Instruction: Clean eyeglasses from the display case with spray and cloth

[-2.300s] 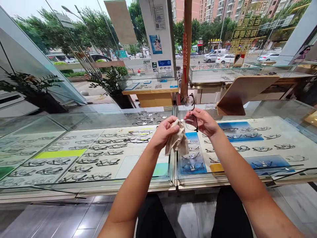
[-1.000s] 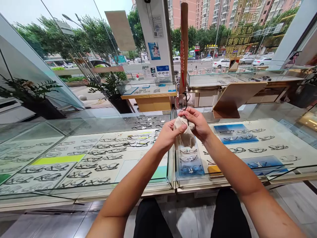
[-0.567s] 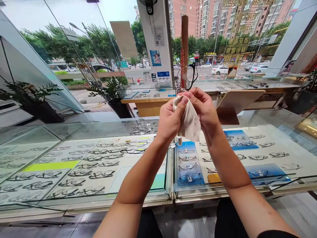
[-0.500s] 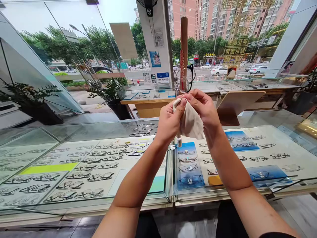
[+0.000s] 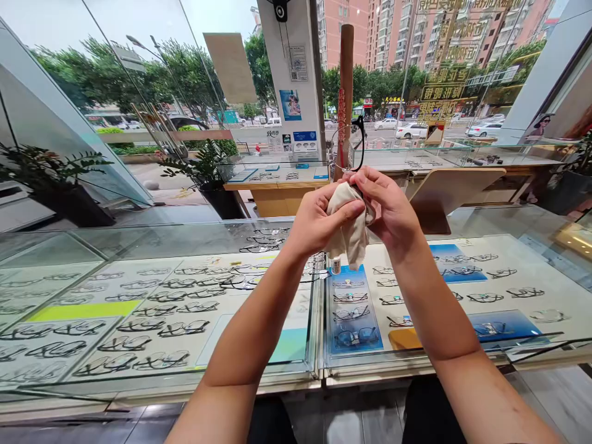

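A pale beige cleaning cloth is bunched in my left hand, whose thumb presses across its top. Its loose end hangs below my fingers. Beside it, my right hand pinches a pair of eyeglasses, fingers closed close to the cloth. One clear lens and a dark temple stick up above my hands. The rest of the frame is hidden by fingers and cloth. Both hands meet in front of me, raised over the glass display case.
Rows of eyeglasses lie inside the case on both sides, some on blue cards. A tilted wooden-backed panel stands beyond my right hand. Farther off are a counter, potted plants and large windows.
The cloth has gone from a wide spread flap to a narrower, more bunched fold. My left thumb has slid right across it. The eyeglasses remain upright in nearly the same place.
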`<state>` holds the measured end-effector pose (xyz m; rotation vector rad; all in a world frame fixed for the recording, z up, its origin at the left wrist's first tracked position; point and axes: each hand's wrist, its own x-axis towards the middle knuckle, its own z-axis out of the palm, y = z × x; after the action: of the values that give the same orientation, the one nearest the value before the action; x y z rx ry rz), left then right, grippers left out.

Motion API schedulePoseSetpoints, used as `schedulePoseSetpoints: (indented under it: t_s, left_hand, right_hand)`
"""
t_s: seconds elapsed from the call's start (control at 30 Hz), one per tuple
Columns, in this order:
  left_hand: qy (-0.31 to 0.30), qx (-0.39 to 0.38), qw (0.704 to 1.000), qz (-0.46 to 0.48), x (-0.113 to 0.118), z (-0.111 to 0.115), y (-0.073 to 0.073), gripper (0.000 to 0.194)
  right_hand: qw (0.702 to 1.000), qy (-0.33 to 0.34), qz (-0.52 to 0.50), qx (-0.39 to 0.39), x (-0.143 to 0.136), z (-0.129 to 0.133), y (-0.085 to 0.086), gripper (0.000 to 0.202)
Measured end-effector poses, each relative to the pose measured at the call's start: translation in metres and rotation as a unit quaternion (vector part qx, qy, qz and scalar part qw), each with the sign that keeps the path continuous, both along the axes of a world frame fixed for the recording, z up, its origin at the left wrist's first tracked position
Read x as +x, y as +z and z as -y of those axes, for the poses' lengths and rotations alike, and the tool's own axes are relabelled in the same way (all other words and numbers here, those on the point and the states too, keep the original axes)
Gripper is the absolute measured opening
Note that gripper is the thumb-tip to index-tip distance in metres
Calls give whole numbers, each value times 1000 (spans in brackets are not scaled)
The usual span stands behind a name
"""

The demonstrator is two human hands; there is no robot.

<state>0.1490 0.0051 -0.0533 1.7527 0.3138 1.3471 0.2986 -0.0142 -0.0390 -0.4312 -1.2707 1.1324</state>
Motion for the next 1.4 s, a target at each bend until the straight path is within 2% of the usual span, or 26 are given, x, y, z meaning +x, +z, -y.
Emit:
schedulePoseSetpoints:
  t_s: [0.17,0.23,0.37,0.43,0.53,0.63,0.8,0.93,1.1,1.3,1.4]
  left_hand:
    - [54,-19,997,60,-3,-2,-1,51]
    - [30,-31,998,34,-7,-4,2,52]
    - [-60,-37,994,-82,-20,-11,8,59]
    - [-47,-49,995,-77,-26,-16,9,58]
    - [15,-84,996,-30,-37,-25,10,54]
    - [46,-99,994,-12,-44,-31,11,54]
    - [28,-109,994,7,-44,-31,15,55]
    - [28,-113,993,16,-42,-27,17,52]
    - [1,-100,995,-11,-54,-29,17,48]
    - [15,-81,995,-63,-61,-30,15,45]
    - [19,-67,996,-49,-57,-30,15,48]
  right_hand:
    - [1000,1,14,9,-3,3,0,38]
    - [1000,2,21,16,-1,4,0,38]
    - [999,3,44,16,9,7,3,39]
    - [999,4,52,14,15,7,6,38]
    - [997,5,74,5,23,9,11,34]
    - [992,33,123,0,28,10,13,32]
    - [979,73,189,14,31,5,11,35]
    - [978,65,196,11,32,4,10,36]
    - [983,38,180,16,32,8,12,35]
    - [977,67,200,20,32,5,10,33]
    - [971,72,225,27,33,2,9,32]
